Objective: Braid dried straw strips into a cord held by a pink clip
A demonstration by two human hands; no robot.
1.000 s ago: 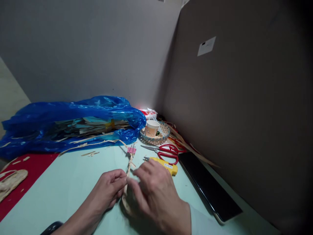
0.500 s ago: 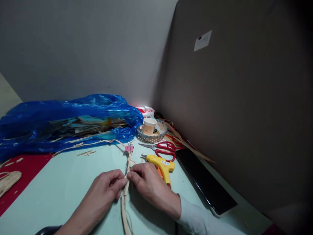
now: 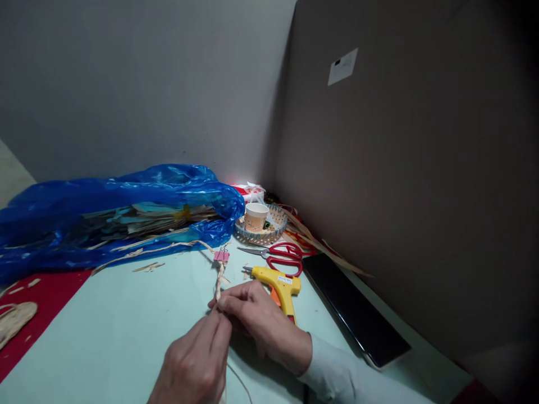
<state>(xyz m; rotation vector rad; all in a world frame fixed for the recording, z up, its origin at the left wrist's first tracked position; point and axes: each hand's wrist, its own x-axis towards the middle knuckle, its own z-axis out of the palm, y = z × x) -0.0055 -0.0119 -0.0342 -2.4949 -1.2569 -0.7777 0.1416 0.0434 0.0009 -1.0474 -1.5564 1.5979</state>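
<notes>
A pale braid of dried plant fibre (image 3: 219, 276) runs toward me from a pink binder clip (image 3: 221, 256) on the table. My right hand (image 3: 261, 320) pinches the braid between thumb and fingers, a short way below the clip. Just nearer to me, my left hand (image 3: 196, 356) is closed with its back turned up, its fingertips at the strands by the right fingers. The left hand covers most of the loose strands; a thin strand (image 3: 240, 381) shows below it. Right beside my right hand lies a yellow glue gun (image 3: 284, 286) with an orange trigger.
Red-handled scissors (image 3: 284, 258) lie beyond the glue gun. A paper cup (image 3: 256, 217) sits in a woven basket (image 3: 278, 227). A black phone-like slab (image 3: 351, 311) lies at right. A blue plastic bag (image 3: 126, 191) holds dried strips at the back left. A dark panel (image 3: 400, 168) stands at right.
My left hand has moved right and nearer to me, turning its back up over the lower strands. My right hand keeps its pinch on the braid.
</notes>
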